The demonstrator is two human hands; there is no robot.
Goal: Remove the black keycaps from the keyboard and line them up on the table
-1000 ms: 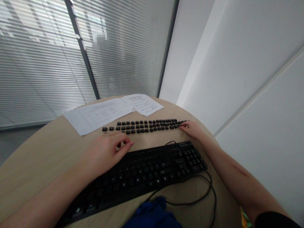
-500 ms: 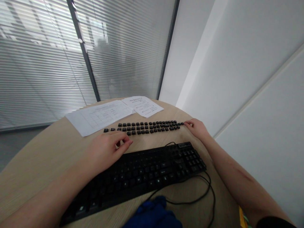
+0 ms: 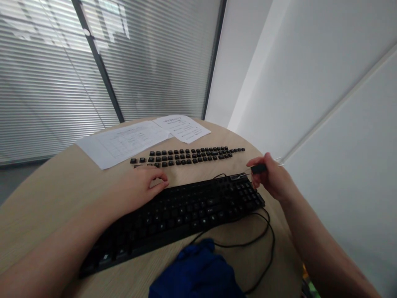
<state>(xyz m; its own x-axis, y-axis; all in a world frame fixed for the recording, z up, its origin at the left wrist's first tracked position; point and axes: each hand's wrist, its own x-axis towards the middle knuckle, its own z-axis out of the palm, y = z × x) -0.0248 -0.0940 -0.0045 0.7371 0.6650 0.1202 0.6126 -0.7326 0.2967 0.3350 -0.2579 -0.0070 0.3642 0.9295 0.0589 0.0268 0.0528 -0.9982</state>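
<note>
My left hand point(image 3: 139, 185) rests over the upper left of a black keyboard point(image 3: 176, 238), palm down. Its fingers are loosely bent, with a gap to the thumb and nothing visible between them. At the keyboard's right end my right hand point(image 3: 276, 180) is closed around a keycap puller point(image 3: 258, 168), which has a black handle and thin wire loops. The wires point left, over the keyboard's top right corner. Beyond the keyboard lie rows of loose black keycaps point(image 3: 187, 157), a few partly hidden behind my left hand. Many keys still sit on the keyboard.
Two printed paper sheets point(image 3: 124, 142) lie at the back of the round wooden table point(image 3: 46, 198). A black cable point(image 3: 269, 248) loops at the right front, beside a bunched blue cloth point(image 3: 195, 273). A white wall point(image 3: 335, 103) stands close on the right.
My right hand has left the right end of the keycap rows, come nearer, and now holds the keycap puller. My left hand stays nearly in place. The view has shifted slightly.
</note>
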